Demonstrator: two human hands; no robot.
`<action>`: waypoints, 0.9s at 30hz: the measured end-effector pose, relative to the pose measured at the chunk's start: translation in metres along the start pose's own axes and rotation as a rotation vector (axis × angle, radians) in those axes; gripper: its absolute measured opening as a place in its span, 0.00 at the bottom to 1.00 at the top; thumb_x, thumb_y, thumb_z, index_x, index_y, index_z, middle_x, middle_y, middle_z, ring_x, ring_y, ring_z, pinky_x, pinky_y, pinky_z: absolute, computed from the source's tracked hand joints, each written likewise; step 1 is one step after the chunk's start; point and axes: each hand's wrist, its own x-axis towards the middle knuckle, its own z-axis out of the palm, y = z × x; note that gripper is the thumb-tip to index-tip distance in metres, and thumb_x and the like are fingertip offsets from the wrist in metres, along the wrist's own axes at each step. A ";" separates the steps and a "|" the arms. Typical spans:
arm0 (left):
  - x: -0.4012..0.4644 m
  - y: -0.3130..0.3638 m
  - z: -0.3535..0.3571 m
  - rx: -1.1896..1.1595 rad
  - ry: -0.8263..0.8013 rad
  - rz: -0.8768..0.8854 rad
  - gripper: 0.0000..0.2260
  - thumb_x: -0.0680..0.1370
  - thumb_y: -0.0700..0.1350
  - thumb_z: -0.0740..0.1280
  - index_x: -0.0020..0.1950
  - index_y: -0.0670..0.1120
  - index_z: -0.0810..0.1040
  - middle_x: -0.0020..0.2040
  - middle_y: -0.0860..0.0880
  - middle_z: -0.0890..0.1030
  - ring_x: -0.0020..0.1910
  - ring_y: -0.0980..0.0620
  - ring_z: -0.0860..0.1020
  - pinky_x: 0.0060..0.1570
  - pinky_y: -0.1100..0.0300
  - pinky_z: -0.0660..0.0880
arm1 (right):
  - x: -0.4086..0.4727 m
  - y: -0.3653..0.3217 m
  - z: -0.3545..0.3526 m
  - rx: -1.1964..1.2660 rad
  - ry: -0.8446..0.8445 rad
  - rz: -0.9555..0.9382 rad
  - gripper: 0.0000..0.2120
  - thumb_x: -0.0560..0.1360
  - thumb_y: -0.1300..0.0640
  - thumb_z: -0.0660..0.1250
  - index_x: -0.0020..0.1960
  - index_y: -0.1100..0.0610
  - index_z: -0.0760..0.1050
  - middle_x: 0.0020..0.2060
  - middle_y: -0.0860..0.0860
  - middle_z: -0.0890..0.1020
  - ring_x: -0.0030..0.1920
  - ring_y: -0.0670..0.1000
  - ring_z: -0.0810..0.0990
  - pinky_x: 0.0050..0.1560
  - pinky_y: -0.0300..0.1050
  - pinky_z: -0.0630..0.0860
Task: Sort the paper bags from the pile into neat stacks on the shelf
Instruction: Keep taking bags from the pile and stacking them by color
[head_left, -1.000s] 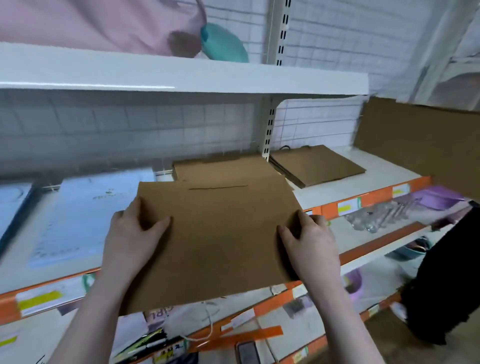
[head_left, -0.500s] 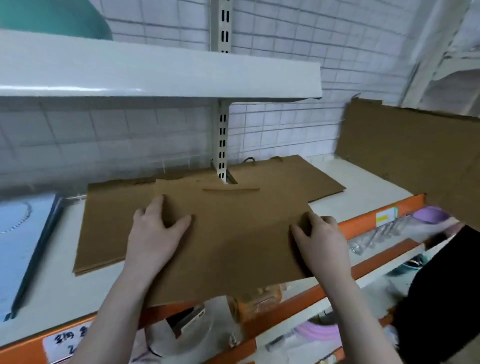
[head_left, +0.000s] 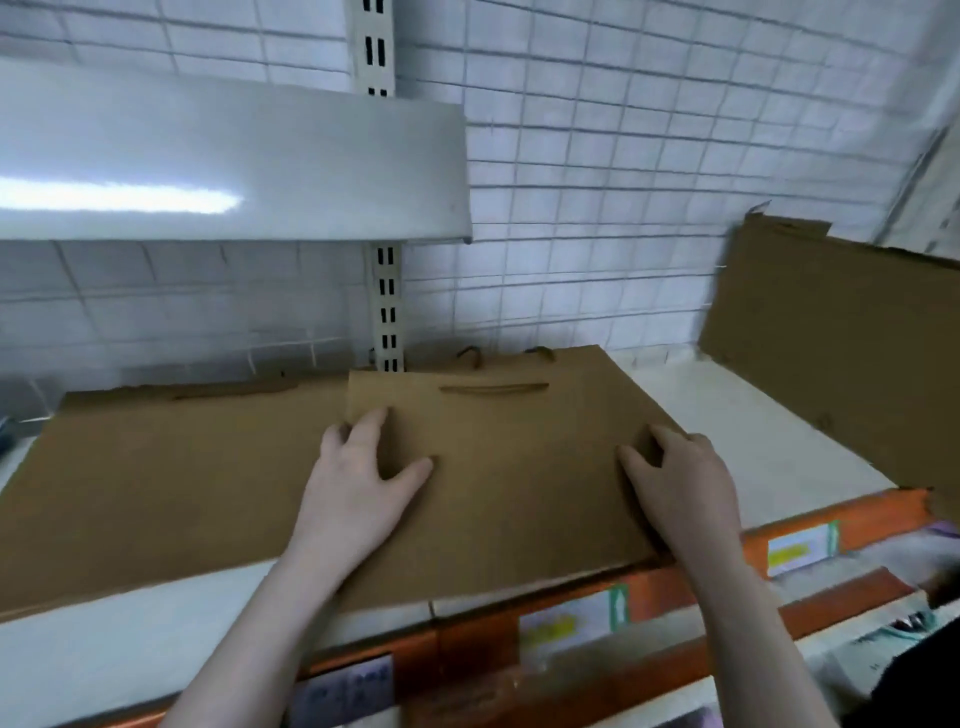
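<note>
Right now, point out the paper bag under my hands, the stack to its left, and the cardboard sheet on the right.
paper bag (head_left: 509, 467), head view, middle of its flat face.
stack (head_left: 171, 478), head view, top bag's face.
cardboard sheet (head_left: 841, 332), head view, centre of the leaning panel.

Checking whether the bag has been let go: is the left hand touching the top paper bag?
Touching. The head view shows the left hand lying flat on the top paper bag, fingers spread, with no gap visible.

White wire-grid back wall (head_left: 597, 182), slotted upright (head_left: 385, 306), leaning cardboard sheet (head_left: 831, 343), yellow price labels (head_left: 797, 551).
</note>
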 end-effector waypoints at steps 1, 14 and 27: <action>0.003 0.006 0.008 0.011 0.009 -0.012 0.31 0.75 0.56 0.65 0.75 0.51 0.58 0.74 0.43 0.60 0.72 0.45 0.59 0.67 0.54 0.61 | 0.012 0.007 0.000 0.004 -0.006 -0.024 0.19 0.77 0.49 0.61 0.62 0.59 0.73 0.55 0.59 0.74 0.56 0.60 0.73 0.57 0.52 0.71; 0.048 0.056 0.103 0.077 0.125 -0.246 0.30 0.74 0.56 0.67 0.73 0.48 0.64 0.70 0.42 0.66 0.69 0.45 0.65 0.68 0.55 0.63 | 0.136 0.065 0.020 -0.006 -0.183 -0.219 0.17 0.77 0.50 0.60 0.60 0.61 0.73 0.57 0.59 0.74 0.59 0.58 0.71 0.56 0.48 0.69; 0.103 0.046 0.109 0.313 0.075 -0.349 0.29 0.80 0.52 0.59 0.77 0.43 0.53 0.75 0.36 0.55 0.74 0.39 0.55 0.72 0.54 0.54 | 0.172 0.039 0.043 -0.078 -0.301 -0.260 0.20 0.78 0.49 0.58 0.61 0.63 0.72 0.58 0.60 0.75 0.58 0.60 0.75 0.50 0.47 0.72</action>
